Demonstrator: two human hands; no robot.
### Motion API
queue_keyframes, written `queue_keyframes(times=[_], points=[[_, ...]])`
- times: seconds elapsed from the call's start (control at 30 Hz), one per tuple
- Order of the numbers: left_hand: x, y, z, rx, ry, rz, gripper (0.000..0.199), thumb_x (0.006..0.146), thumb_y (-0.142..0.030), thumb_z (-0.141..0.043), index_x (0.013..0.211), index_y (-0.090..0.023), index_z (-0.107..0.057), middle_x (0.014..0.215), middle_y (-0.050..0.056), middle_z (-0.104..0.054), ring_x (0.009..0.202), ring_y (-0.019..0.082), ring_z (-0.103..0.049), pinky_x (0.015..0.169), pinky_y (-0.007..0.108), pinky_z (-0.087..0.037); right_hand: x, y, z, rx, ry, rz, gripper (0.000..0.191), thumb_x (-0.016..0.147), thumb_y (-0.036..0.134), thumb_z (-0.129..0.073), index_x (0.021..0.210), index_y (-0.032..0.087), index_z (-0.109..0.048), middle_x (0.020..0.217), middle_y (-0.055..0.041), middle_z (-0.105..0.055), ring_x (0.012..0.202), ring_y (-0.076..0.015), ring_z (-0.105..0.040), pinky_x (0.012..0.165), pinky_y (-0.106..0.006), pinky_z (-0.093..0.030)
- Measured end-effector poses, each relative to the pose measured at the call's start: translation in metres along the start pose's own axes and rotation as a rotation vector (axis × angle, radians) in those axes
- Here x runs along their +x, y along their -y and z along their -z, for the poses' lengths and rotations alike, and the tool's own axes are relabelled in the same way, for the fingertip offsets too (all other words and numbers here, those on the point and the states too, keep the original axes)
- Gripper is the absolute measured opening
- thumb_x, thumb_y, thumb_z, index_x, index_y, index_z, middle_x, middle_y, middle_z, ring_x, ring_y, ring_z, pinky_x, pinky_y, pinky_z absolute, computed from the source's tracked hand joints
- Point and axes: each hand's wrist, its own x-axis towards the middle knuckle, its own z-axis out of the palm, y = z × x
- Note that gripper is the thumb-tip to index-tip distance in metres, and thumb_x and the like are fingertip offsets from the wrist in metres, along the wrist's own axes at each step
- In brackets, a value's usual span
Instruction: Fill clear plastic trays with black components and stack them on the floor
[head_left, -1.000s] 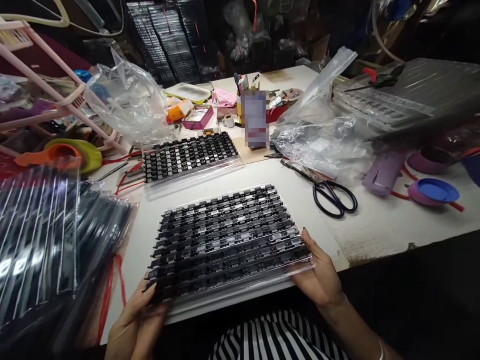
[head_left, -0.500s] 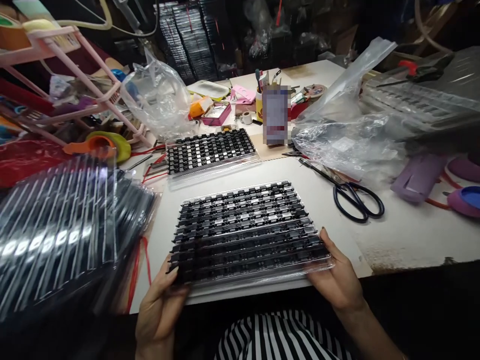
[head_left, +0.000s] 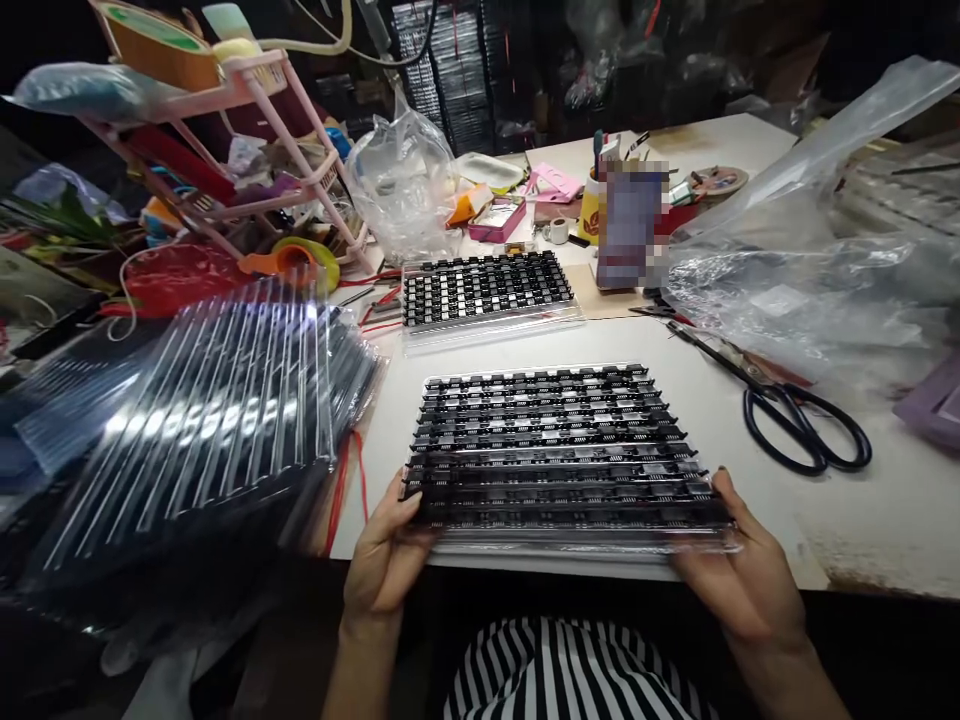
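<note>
Around the near tray [head_left: 551, 437], left hand [head_left: 386, 558] and right hand [head_left: 750, 578] curl, their grip closed.

Workshop, trayed parts [head_left: 551, 434], scissors [head_left: 762, 385], stacked trays [head_left: 217, 425]

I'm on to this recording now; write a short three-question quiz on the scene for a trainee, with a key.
1. What do the left hand and right hand hold?
A) A pink plastic rack
B) A rectangular clear-plastic tray of black parts
C) A white tape roll

2. True or false: the metal scissors with dark looped handles lie to the left of the held tray.

3. Fill the gap: seen from the person, a similar second clear-plastic tray lies ____ the held one.

Key: 1. B. 2. False; they lie to its right. 3. Beyond.
</note>
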Motion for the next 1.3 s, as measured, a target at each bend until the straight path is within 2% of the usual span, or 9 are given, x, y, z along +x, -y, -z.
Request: queue_keyframes(times=[0.2,0.37,0.57,0.8,1.03,1.3], points=[[-0.004,-0.001,-0.003,-0.197,-0.025,0.044,0.045,0.088,-0.008,-0.041,0.13,-0.023,-0.05,0.109,0.005,-0.069,0.102,0.021,-0.063,0.101,0.043,-0.042,-0.003,-0.003,-0.005,-0.04,-0.069,0.093,0.034,0.094,0.037,-0.039,0.107,0.025,-0.067,0.107,-0.0024,-0.07,0.098,-0.0202,-0.065,0.097,-0.042,-0.048],[-0.012,0.007,-0.007,-0.266,-0.067,-0.069,0.045,0.088,-0.002,-0.038,0.127,-0.02,-0.054,0.109,0.007,-0.069,0.104,0.019,-0.062,0.099,0.038,-0.044,-0.007,-0.007,0.001,-0.136,-0.026,0.22,0.032,0.091,0.042,-0.043,0.107,0.028,-0.067,0.114,-0.0032,-0.067,0.109,-0.0217,-0.06,0.097,-0.042,-0.049],[-0.014,0.008,-0.002,-0.109,0.0,-0.053,0.041,0.087,-0.004,-0.048,0.123,-0.02,-0.057,0.109,0.006,-0.068,0.092,0.015,-0.065,0.086,0.028,-0.052,-0.012,-0.002,0.012,-0.227,0.027,0.153,0.028,0.091,0.032,-0.044,0.11,0.029,-0.065,0.117,-0.0018,-0.065,0.109,-0.021,-0.06,0.097,-0.044,-0.048],[-0.009,0.008,0.001,-0.084,0.042,-0.082,0.045,0.086,-0.006,-0.049,0.127,-0.023,-0.053,0.12,0.007,-0.063,0.106,0.02,-0.06,0.09,0.032,-0.051,-0.011,-0.004,0.01,-0.143,0.056,0.158,0.024,0.091,0.028,-0.046,0.101,0.028,-0.068,0.111,-0.0002,-0.068,0.107,-0.0184,-0.061,0.096,-0.042,-0.049],[-0.006,0.009,0.0,-0.099,0.023,-0.079,0.042,0.086,-0.005,-0.047,0.123,-0.023,-0.056,0.12,0.006,-0.064,0.106,0.021,-0.061,0.088,0.032,-0.053,-0.006,-0.008,0.008,-0.072,0.13,0.155,0.032,0.096,0.027,-0.038,0.089,0.025,-0.069,0.106,0.0004,-0.069,0.099,-0.0149,-0.063,0.095,-0.038,-0.051],[-0.007,0.008,-0.002,-0.12,-0.002,-0.07,0.041,0.086,-0.001,-0.043,0.12,-0.019,-0.058,0.113,0.008,-0.067,0.104,0.022,-0.062,0.088,0.038,-0.053,-0.006,-0.007,0.006,-0.119,0.197,0.178,0.034,0.098,0.031,-0.033,0.105,0.024,-0.066,0.117,-0.0012,-0.065,0.106,-0.015,-0.06,0.096,-0.037,-0.049]])
